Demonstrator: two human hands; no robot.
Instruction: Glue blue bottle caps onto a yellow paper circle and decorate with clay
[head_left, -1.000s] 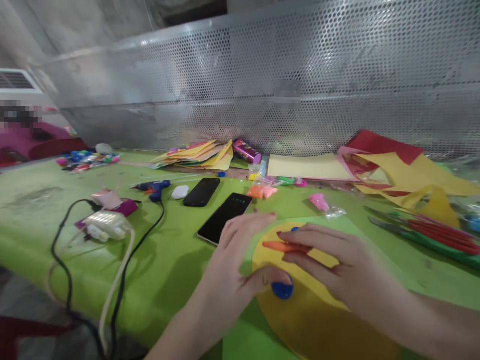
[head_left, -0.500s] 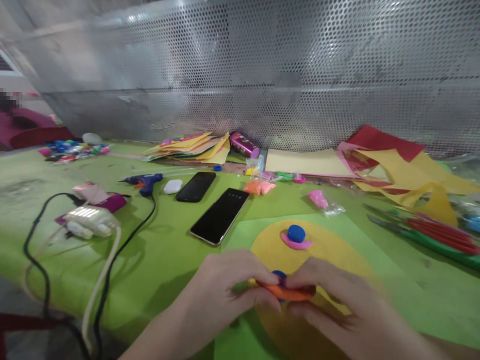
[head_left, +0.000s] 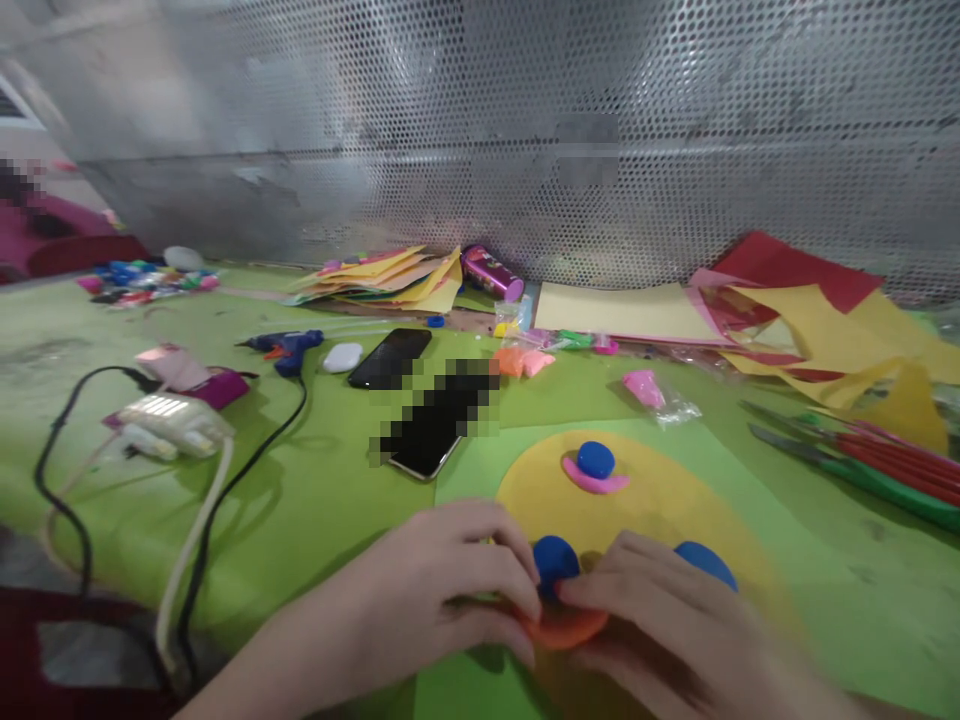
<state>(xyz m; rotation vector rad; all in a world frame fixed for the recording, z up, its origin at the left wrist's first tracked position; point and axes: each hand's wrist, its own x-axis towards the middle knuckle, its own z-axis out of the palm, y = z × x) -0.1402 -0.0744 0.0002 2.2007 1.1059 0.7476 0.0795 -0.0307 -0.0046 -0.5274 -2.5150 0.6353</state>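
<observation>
Between my two hands is a curved strip of orange modelling clay [head_left: 568,630], just below a blue clay disc [head_left: 556,562] on a yellow paper circle [head_left: 637,500]. My left hand [head_left: 465,580] pinches the strip's left end. My right hand [head_left: 667,620] has its thumb and fingers closed about the right end, a fingertip next to the disc. Part of a second blue disc [head_left: 706,562] shows behind my right hand. Farther up the circle, another blue disc [head_left: 595,460] rests against a curved pink strip [head_left: 592,478]. Whether the orange strip touches the paper is hard to tell.
Two phones [head_left: 391,357] [head_left: 442,425], a glue gun [head_left: 285,350] and a cable with a power strip [head_left: 169,420] lie to the left. Scissors [head_left: 862,465] are on the right. Bagged pink clay [head_left: 643,388], orange clay [head_left: 517,362] and paper sheets [head_left: 622,310] lie farther back.
Both hands have come down with the orange strip, which now curves under the left blue disc. More of that disc shows, and the right disc has come into view. The camera has shifted slightly.
</observation>
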